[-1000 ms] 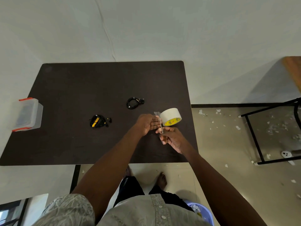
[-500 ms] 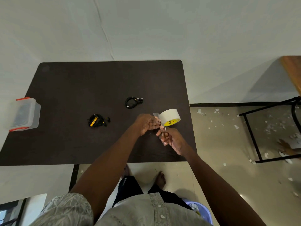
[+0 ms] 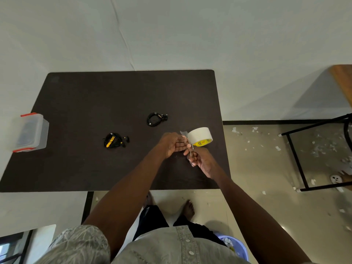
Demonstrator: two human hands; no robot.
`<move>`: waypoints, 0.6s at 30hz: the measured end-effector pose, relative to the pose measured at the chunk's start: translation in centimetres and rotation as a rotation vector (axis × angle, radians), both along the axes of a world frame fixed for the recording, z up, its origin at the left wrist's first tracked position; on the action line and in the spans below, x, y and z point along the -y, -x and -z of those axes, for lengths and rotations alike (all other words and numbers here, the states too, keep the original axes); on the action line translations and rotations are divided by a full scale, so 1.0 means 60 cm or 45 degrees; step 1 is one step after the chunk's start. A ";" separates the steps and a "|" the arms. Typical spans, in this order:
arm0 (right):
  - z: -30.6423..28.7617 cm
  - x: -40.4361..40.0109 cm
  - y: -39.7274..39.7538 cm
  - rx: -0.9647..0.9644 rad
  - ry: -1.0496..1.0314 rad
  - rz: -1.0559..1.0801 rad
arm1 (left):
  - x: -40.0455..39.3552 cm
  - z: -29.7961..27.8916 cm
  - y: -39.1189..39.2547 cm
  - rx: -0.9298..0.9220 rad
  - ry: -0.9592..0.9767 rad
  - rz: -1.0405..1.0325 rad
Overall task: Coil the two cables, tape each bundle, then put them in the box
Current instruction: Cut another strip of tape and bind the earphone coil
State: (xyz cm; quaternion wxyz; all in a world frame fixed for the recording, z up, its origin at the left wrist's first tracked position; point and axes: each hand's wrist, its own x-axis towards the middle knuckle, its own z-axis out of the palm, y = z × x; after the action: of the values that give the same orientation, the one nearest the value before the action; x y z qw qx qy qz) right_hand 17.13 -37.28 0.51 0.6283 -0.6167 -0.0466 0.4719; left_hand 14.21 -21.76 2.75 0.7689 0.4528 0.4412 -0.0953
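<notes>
Two coiled cables lie on the dark table (image 3: 95, 96): an all-black one (image 3: 155, 120) at the centre and a black one with a yellow band (image 3: 114, 140) to its left. My left hand (image 3: 174, 143) holds a white tape roll (image 3: 200, 135) above the table's right side, and a short free end of tape (image 3: 183, 133) sticks up from the roll. Just below the roll, my right hand (image 3: 201, 160) grips a thin metal tool (image 3: 190, 150), seemingly small scissors, with its tip at the tape. The clear box with red clips (image 3: 32, 133) sits at the table's left edge.
A black metal frame (image 3: 297, 159) stands on the floor to the right, with paper scraps scattered around it. A wooden surface's corner (image 3: 342, 79) shows at far right. A purple basin (image 3: 235, 246) sits on the floor by my feet.
My hands have stayed together at the tape roll. The metal tool in my right hand has edged slightly closer to the roll. The cables and the box have not moved.
</notes>
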 end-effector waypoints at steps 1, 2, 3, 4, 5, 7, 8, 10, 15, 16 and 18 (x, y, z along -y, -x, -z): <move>-0.002 -0.002 -0.001 -0.002 -0.006 0.002 | -0.001 0.000 -0.001 -0.002 -0.003 0.001; -0.004 -0.003 -0.001 -0.005 -0.012 0.003 | -0.001 0.001 -0.001 -0.005 -0.009 0.001; -0.006 -0.005 -0.001 -0.012 -0.018 0.001 | 0.000 0.000 -0.001 -0.006 -0.015 -0.001; -0.007 -0.006 -0.001 -0.021 -0.025 -0.005 | 0.000 0.000 -0.001 -0.008 -0.022 -0.004; -0.007 -0.008 -0.001 -0.028 -0.033 -0.016 | 0.000 0.001 -0.002 -0.010 -0.028 -0.010; -0.007 -0.009 0.000 -0.028 -0.047 -0.036 | 0.000 0.003 -0.002 -0.008 -0.033 -0.013; -0.007 -0.010 0.001 -0.027 -0.051 -0.040 | 0.000 0.003 -0.001 -0.007 -0.035 -0.011; -0.008 -0.010 0.001 -0.022 -0.053 -0.038 | 0.001 0.004 0.000 -0.007 -0.033 -0.014; -0.006 -0.016 -0.005 -0.023 -0.054 -0.031 | 0.004 0.003 0.000 0.007 -0.030 -0.044; -0.005 -0.016 -0.005 -0.023 -0.050 -0.033 | 0.005 0.002 0.000 0.009 -0.030 -0.041; -0.002 -0.016 -0.008 -0.029 -0.052 -0.028 | 0.005 0.001 0.000 0.007 -0.034 -0.034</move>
State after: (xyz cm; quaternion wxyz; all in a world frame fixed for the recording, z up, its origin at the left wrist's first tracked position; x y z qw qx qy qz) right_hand 17.59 -36.29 0.61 0.6359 -0.5979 -0.0560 0.4848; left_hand 14.22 -22.05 2.67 0.7652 0.4574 0.4464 -0.0778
